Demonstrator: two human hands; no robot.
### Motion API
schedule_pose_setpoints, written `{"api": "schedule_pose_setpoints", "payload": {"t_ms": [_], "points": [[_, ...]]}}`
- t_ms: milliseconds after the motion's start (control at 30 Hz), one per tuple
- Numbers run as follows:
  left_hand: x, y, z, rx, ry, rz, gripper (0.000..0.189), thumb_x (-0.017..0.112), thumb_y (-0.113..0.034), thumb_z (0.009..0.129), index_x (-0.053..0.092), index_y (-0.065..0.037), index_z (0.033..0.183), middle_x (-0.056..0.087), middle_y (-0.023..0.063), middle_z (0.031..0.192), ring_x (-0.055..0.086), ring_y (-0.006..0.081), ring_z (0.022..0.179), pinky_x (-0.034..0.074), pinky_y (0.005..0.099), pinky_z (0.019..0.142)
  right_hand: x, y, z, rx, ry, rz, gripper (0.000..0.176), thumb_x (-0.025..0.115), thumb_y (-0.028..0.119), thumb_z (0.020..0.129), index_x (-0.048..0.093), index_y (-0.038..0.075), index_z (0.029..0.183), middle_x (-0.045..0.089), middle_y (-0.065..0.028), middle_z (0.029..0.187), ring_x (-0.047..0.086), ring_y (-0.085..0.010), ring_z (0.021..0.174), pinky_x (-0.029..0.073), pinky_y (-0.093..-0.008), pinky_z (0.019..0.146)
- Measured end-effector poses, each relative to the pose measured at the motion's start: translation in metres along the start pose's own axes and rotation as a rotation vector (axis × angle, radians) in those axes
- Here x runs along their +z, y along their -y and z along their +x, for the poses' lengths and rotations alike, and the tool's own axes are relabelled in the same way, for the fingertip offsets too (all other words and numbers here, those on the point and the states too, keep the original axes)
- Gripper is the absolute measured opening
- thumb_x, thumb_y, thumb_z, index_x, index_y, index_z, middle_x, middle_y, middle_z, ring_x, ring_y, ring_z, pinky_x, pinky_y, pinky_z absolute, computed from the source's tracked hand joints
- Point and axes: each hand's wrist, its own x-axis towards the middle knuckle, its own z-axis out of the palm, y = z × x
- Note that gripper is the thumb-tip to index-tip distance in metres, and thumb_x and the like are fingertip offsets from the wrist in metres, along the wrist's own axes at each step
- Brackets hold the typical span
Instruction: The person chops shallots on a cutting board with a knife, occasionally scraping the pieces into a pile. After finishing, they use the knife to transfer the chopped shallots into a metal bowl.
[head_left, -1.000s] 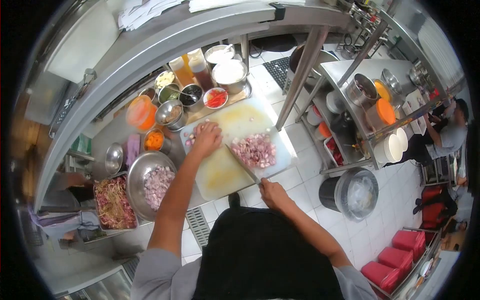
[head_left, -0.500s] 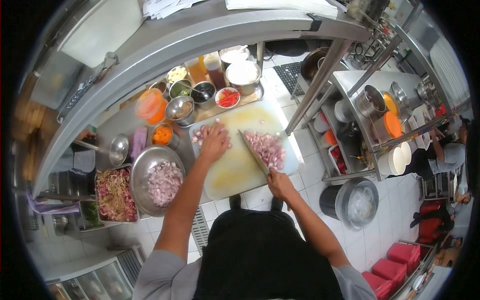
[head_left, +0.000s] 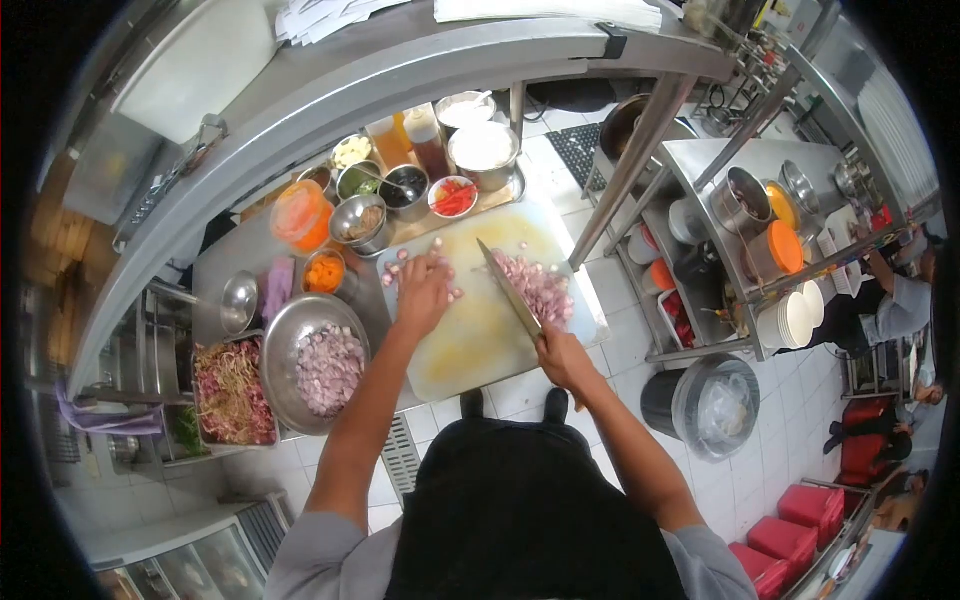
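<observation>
One knife point(head_left: 510, 288), gripped in my closed right hand point(head_left: 562, 357), lies against chopped shallots point(head_left: 540, 288); my left hand point(head_left: 424, 298), fingers slightly spread, touches shallot pieces at the cutting board's point(head_left: 450, 345) left.

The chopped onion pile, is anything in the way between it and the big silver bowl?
Yes, two things. The knife in the right hand slants along the bowl side of the onion pile. Closer to the big bowl, the left forearm reaches across.
</observation>
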Motion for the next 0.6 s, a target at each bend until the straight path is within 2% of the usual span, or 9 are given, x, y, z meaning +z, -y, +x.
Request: {"api": "schedule_pose_setpoints", "payload": {"t_ms": [67,133,333,467,600], "points": [[-0.005,-0.010,-0.008,0.035,-0.009,0.053,0.026,0.062,-0.015,0.088,0.067,-0.004,0.111,0.055,0.0165,0.132,0.049,0.0351,0.123,0.036,0.0500,0.107,0.001,0.002,-0.010,0.000,0.015,-0.010,0.023,0.050,0.018,0.097,0.054,-0.004,0.102,0.063,-0.0348,0.084,0.061,-0.0541,0.085,0.046,-0.0618,0.078],[-0.008,-0.019,-0.013,0.121,0.041,0.118,0.022,0.064,-0.014,0.087,0.069,-0.003,0.105,0.057,0.0151,0.122,0.051,0.0339,0.117,0.038,0.0486,0.103,0.003,0.005,-0.019,-0.006,0.033,-0.021,0.022,0.050,0.018,0.097,0.053,-0.003,0.103,0.063,-0.0346,0.083,0.061,-0.0542,0.085,0.046,-0.0618,0.077],[0.009,-0.022,-0.011,0.180,0.047,0.186,0.009,0.065,-0.011,0.083,0.069,-0.005,0.090,0.061,0.0108,0.103,0.054,0.0301,0.108,0.040,0.0486,0.097,0.012,0.004,-0.044,0.033,0.092,-0.090,0.021,0.052,0.018,0.098,0.052,-0.003,0.101,0.064,-0.0334,0.081,0.061,-0.0540,0.080,0.046,-0.0627,0.075],[0.018,-0.026,-0.010,0.166,0.148,0.236,0.015,0.067,-0.014,0.086,0.068,-0.006,0.099,0.058,0.0090,0.105,0.052,0.0307,0.112,0.036,0.0499,0.104,0.010,0.001,-0.056,0.040,0.103,-0.090,0.021,0.052,0.018,0.098,0.052,-0.003,0.102,0.063,-0.0337,0.078,0.062,-0.0538,0.080,0.046,-0.0632,0.073],[0.026,-0.041,-0.022,0.133,0.196,0.118,0.012,0.066,-0.011,0.088,0.068,-0.006,0.099,0.058,0.0125,0.102,0.055,0.0326,0.105,0.042,0.0467,0.095,0.011,-0.003,-0.063,0.044,0.102,-0.120,0.023,0.052,0.018,0.098,0.052,-0.003,0.107,0.063,-0.0336,0.078,0.063,-0.0533,0.080,0.048,-0.0626,0.073]]}}
